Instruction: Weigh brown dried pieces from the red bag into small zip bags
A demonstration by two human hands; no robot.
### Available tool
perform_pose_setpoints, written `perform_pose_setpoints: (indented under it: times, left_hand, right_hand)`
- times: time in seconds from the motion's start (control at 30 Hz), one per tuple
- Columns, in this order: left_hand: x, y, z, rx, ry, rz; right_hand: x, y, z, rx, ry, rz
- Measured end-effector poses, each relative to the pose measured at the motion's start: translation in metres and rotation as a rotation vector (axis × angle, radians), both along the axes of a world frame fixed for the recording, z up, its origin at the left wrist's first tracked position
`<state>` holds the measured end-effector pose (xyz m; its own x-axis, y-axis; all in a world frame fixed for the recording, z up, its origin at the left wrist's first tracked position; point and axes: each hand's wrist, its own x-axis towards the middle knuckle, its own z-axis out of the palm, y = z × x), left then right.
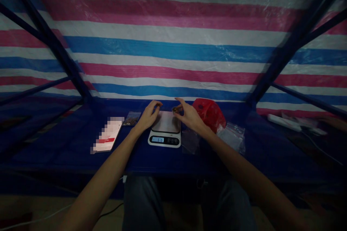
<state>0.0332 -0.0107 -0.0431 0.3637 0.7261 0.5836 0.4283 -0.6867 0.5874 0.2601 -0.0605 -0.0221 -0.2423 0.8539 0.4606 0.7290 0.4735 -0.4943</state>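
A small white digital scale (165, 130) with a lit display stands on the dark blue table (67, 144). My left hand (148, 114) hovers at the scale's left rear corner, fingers curled in a pinch; what it holds is too small to make out. My right hand (188, 114) is at the scale's right rear corner, pinching a few small brown pieces (176, 109) above the platform. A clear little bag seems to lie on the scale platform.
A red plastic bag (210, 113) sits right of the scale, with clear zip bags (231, 135) and another clear bag (190, 140) beside it. A filled small bag (132, 118) and a white-and-red card (108, 138) lie left. Blue frame posts flank the table; striped tarp behind.
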Motion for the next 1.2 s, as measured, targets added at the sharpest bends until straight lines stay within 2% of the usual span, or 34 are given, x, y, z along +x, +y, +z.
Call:
perform_pose_setpoints:
  times: [0.1, 0.23, 0.4, 0.57, 0.67, 0.73, 0.87, 0.97, 1.2]
  left_hand:
    - [0.002, 0.005, -0.008, -0.022, 0.041, 0.019]
    - [0.003, 0.01, -0.013, -0.049, 0.041, 0.042]
    - [0.003, 0.011, -0.01, -0.052, -0.015, 0.056]
    - [0.001, 0.01, -0.01, -0.087, -0.006, 0.041]
    - [-0.001, 0.011, -0.013, -0.108, 0.006, 0.019]
    - [-0.002, 0.012, -0.014, -0.114, 0.0, 0.012]
    - [-0.001, 0.012, -0.014, -0.096, 0.001, 0.011]
    - [0.001, 0.01, -0.014, -0.09, 0.034, 0.004]
    - [0.0, 0.009, -0.015, -0.129, 0.077, 0.003]
  right_hand:
    - [0.014, 0.002, -0.004, 0.022, -0.062, -0.148]
    - [0.022, 0.011, -0.014, -0.053, -0.232, -0.257]
    - [0.022, 0.022, -0.021, -0.113, -0.334, -0.244]
    - [0.025, 0.024, -0.024, -0.085, -0.312, -0.2]
    - [0.025, 0.008, -0.018, 0.048, -0.249, -0.173]
    - [0.023, -0.015, -0.012, 0.118, -0.186, -0.114]
    - [0.021, -0.072, -0.01, 0.083, -0.248, 0.073]
    - [0.023, -0.101, -0.018, 0.038, -0.336, 0.13]
    - [0.021, -0.112, -0.037, 0.066, -0.426, 0.168]
